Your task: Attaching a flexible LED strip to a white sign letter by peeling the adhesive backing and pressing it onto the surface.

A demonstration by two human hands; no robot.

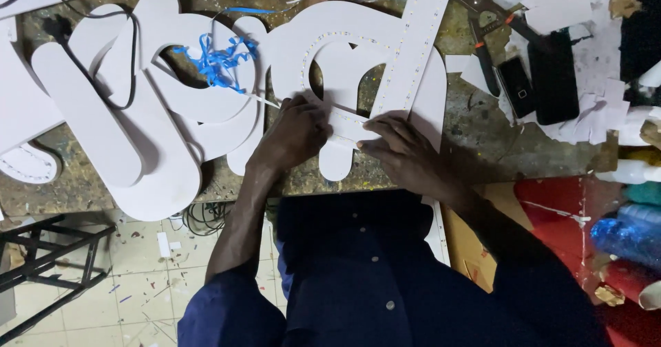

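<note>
Hands first, nearest to me: my left hand point(297, 132) and right hand point(406, 155) both rest at the near edge of the workbench point(475, 133), knuckles up, fingertips turned toward each other. Between them lies a white cut-out letter point(344, 78), flat on the bench, its rounded foot hanging just over the edge toward my body. My left fingers are curled and pressed down on the letter's left side; my right fingers are drawn together, pinching or pressing something small at the letter's inner edge, where a strip of tiny lights point(406, 51) runs. I cannot tell exactly what the fingertips hold. The strip's long axis runs away from my right hand, up and slightly right, so the right hand is the nearer to it. Farther left, more white letters point(124, 127) lie stacked, with blue ribbon point(219, 61) tangled on top. Far right, two dark phones point(540, 78) lie among paper scraps point(592, 58).
</note>
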